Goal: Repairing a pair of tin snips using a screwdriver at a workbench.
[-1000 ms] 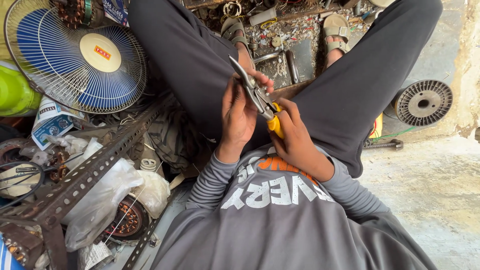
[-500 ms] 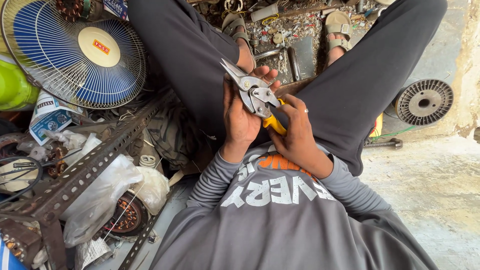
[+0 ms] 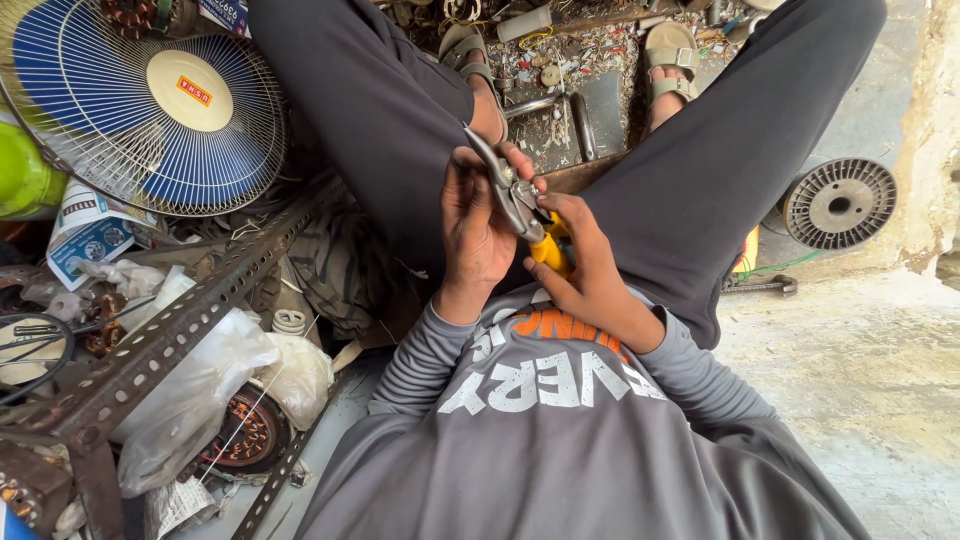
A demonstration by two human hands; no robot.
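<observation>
**Pliers held between both hands over the lap**

Fingers of my left hand are curled inward and pressed together, the tips meeting the metal head of a pair of pliers at about the pivot; I cannot tell whether something small is pinched under them. My right hand is wrapped shut around the yellow handles, thumb and forefinger up toward the joint.

The pliers sit between my two hands, above my lap and between my knees in dark trousers. Their long axis runs on a diagonal: handles near and to the right, in my right palm, with the grey nose pointing far and to the left, just past my left fingertips. The jaws look close to shut, though the gap at the tip is too small to read. So the working end lies on the far side of my left fingers, and the left hand is the nearer one to it; the right hand has only the handles.

Around me, on the left, stand a blue-bladed fan in a wire cage, a slotted steel angle bar and a clear plastic bag. Far ahead, my sandalled feet rest among scattered metal scrap. A round grey motor core lies on the concrete at right.
</observation>
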